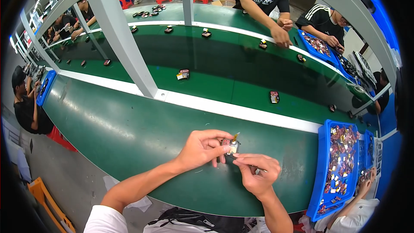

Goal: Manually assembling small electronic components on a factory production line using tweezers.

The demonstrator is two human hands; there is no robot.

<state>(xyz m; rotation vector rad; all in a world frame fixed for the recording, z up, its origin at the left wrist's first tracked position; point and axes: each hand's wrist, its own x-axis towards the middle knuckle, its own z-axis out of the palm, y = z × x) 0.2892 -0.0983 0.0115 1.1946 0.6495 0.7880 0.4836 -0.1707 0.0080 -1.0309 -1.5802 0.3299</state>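
Over the green bench, my left hand (202,150) is closed round the edge of a small black electronic unit (231,145). The unit has a pale label or cell on top, red parts at one side and an amber strip sticking up from its far edge. Against the unit's near right corner, the fingertips of my right hand (259,173) are pinched. A thin dark stick-like tool (261,170) shows between those fingers; its tip is hidden, so its exact kind cannot be made out.
A blue tray (321,168) heaped with small red-and-white parts stands at my right. Beyond a white rail (241,113), a green conveyor belt (211,90) carries spaced-out units. A grey post (118,34) rises at the left. Co-workers sit across the belt and at both sides.
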